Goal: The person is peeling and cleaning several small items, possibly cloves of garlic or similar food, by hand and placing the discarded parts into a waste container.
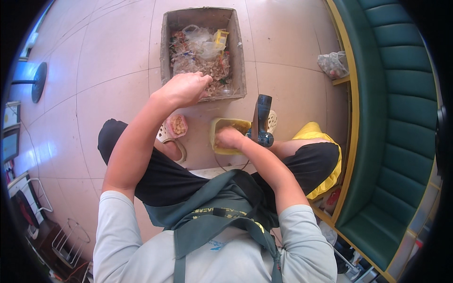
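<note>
My left hand [189, 88] hovers over the near rim of a worn, open-topped box [242, 67]. Its fingers are curled together, and whether anything is between them is hidden. Inside the box lie dry, pale skins or husks [208, 67], clear plastic bags [201, 44] and a yellow wrapper [221, 38]. My right hand [228, 137], blurred, reaches into a yellow plastic container [213, 131]; the fingertips are hard to make out. A dark blue cordless power tool [264, 116] is at the container's right side. Pale peeled pieces [177, 125] fill a small pink tub [173, 133] to the left.
My feet in cream clogs [182, 150] flank the yellow container. A green padded bench [400, 106] runs along the right, a plastic bag [333, 64] at its base. Yellow plastic [327, 184] hangs by my right knee. A wire rack [69, 244] stands at lower left.
</note>
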A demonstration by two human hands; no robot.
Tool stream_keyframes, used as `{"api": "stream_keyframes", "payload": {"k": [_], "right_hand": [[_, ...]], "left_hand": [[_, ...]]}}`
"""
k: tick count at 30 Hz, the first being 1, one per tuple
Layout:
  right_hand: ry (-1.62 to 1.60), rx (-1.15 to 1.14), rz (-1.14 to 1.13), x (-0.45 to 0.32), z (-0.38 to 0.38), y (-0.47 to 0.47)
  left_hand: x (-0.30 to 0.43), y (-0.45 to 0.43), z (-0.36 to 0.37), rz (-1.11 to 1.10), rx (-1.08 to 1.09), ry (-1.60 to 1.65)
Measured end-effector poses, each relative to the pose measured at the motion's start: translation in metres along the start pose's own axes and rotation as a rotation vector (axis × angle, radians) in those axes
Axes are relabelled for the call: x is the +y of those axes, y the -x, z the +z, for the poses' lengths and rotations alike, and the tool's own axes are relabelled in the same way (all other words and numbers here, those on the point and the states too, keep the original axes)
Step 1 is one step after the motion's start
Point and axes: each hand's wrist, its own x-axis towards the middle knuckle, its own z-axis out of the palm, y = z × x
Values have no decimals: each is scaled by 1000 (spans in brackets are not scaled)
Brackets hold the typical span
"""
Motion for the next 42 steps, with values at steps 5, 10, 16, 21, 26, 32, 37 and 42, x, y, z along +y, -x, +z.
{"api": "stream_keyframes", "payload": {"k": [5,10,16,21,26,32,37,42], "right_hand": [[-138,43,177,0,-18,3],[-108,41,260,8,-10,-3],[-170,162,184,9,-9,10],[-110,393,144,-7,-17,33],[-48,38,223,-16,-16,32],[-125,-220,286,-7,24,22],[-77,-276,320,-21,20,19],[-115,-286,344,-21,14,18]], "left_hand": [[0,-2,2,-11,-36,11],[1,-3,2,2,-32,17],[-1,0,2,-24,-52,16],[2,2,-1,-27,-68,14],[3,1,-1,-37,-64,16],[6,-2,4,53,38,25],[-3,1,10,36,12,28],[-4,1,10,38,11,22]]}}
